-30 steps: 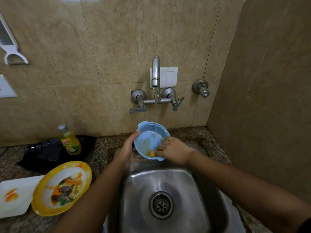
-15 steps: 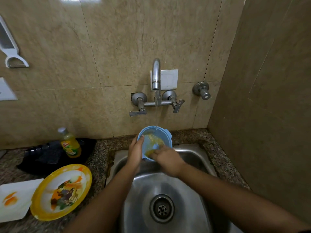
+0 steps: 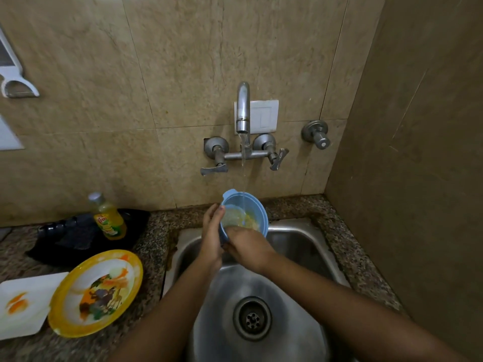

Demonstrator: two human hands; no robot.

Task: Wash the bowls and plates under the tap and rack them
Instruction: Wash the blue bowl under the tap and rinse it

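Now a blue bowl point(image 3: 254, 209) is washed over the steel sink point(image 3: 292, 246), under the running tap point(image 3: 243, 111).

On the counter at left, a yellow plate point(image 3: 96, 292), a white plate point(image 3: 23, 304) and a soap bottle point(image 3: 108, 218) are seen. The bowl's edge is gripped by the left hand point(image 3: 211, 240); its inside is rubbed by the right hand point(image 3: 248, 246), whose fingers are partly hidden in the bowl.

**A small home kitchen, at the sink corner**

I'm standing at a steel sink point(image 3: 295, 239) sunk into a speckled granite counter point(image 3: 337, 231) that runs into a corner of beige tiled walls point(image 3: 170, 74). A wall-mounted tap point(image 3: 243, 108) runs water above the basin. On the counter's left stretch sit a bottle of yellow dish soap point(image 3: 108, 218), a food-smeared yellow plate point(image 3: 96, 292) and a white square plate point(image 3: 23, 304) at the front edge. A white switch plate point(image 3: 264, 116) sits behind the tap.
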